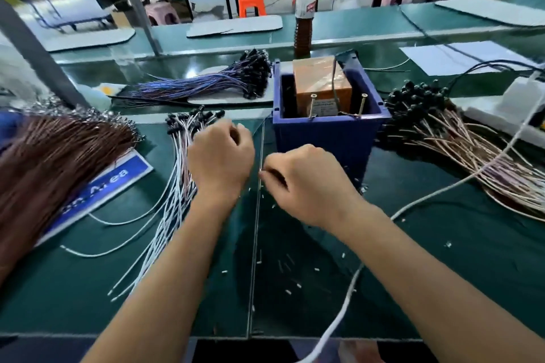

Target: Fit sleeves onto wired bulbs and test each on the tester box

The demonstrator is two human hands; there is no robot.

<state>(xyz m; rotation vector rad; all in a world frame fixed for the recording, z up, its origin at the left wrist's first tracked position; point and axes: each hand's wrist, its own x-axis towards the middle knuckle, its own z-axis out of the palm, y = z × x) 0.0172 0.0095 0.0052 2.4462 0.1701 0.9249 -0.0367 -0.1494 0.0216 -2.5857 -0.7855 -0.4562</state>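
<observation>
Both hands hover over the green table in front of the blue tester box (pixel 324 132), which holds an orange block with two upright screws. My left hand (pixel 221 160) is curled over the white-wired bulbs (pixel 180 174), its fingertips hidden. My right hand (pixel 300 183) is curled too, finger and thumb pinching something tiny at its left tip; what it is cannot be made out. Small white sleeves (pixel 287 267) lie scattered on the table below my hands.
Blue-wired bulbs (pixel 212 82) lie at the back, pink-wired bulbs (pixel 460 138) on the right, brown wires (pixel 50 162) on the left over a blue sign (pixel 118 183). A bottle (pixel 304 15) stands behind the box. A white cable (pixel 442 194) crosses the right side.
</observation>
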